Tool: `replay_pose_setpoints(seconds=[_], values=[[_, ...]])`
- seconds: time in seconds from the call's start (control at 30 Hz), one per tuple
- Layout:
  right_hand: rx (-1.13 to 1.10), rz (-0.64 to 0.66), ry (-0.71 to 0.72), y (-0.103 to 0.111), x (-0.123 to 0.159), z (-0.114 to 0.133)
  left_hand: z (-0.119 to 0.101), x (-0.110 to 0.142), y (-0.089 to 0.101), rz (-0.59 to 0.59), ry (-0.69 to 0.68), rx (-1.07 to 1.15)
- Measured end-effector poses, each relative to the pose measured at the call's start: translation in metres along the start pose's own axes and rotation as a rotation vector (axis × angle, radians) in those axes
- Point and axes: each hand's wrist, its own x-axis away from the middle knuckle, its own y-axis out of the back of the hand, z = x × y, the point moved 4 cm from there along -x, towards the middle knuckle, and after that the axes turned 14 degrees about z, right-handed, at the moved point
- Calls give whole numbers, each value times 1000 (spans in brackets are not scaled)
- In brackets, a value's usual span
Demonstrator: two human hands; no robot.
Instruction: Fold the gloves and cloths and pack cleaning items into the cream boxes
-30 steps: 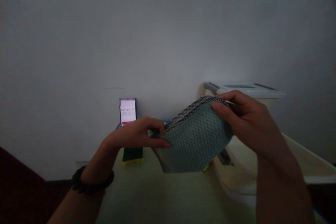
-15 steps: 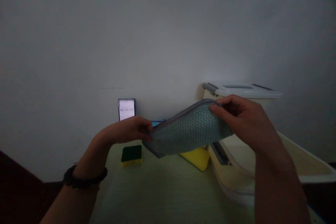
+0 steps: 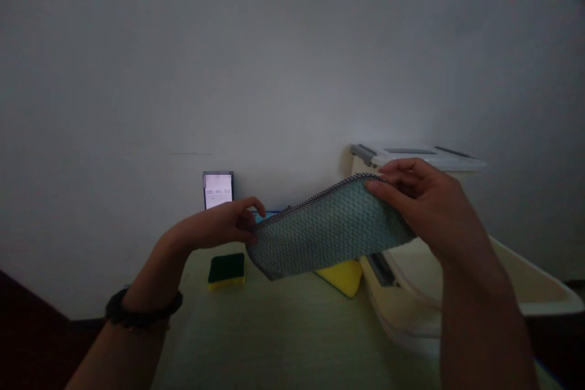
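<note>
A pale blue-green textured cloth (image 3: 329, 228) with a dark checked edge is held up in the air between my two hands, folded and slanting up to the right. My left hand (image 3: 223, 222) pinches its lower left end, with the index finger lifted off the cloth. At the upper right corner, my right hand (image 3: 420, 198) grips the cloth between thumb and fingers. Below the cloth lies a yellow cloth or pad (image 3: 342, 277), partly covered from view. A green and yellow sponge (image 3: 227, 271) sits on the table below my left hand.
A phone (image 3: 218, 189) showing a timer stands against the wall. To the right is a cream plastic bin (image 3: 406, 311), with a white-lidded container (image 3: 425, 158) behind it. A blue-edged item (image 3: 261, 217) is mostly hidden behind the cloth. The table (image 3: 274, 341) has a pale green surface.
My left index finger has lifted away from the cloth, and my right fingers have loosened and spread slightly. The cloth hangs a little lower and flatter.
</note>
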Motion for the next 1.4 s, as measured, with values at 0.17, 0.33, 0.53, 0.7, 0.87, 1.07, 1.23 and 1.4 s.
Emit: replay_pose_setpoints(seconds=[0.17,0.33,0.53,0.7,0.87,1.07,1.23,1.4], values=[[-38,121,-23,-4,1,-4,2,0,0,42,30,-163],[-114,227,-20,-5,3,-6,5,2,2,24,-13,-214],[-176,286,-2,-10,4,0,-6,4,-1,24,-32,-301],[-182,419,-1,-32,5,9,-36,7,-8,-9,-242,-266],[-99,465,101,-54,6,21,-65,13,-10,-207,-424,-181],[-26,439,227,-70,11,36,-81,20,-13,-387,-463,-263],[62,501,225,-73,15,40,-77,29,-5,-510,-468,-285],[158,531,178,-63,10,33,-62,37,9,-633,-403,-164]])
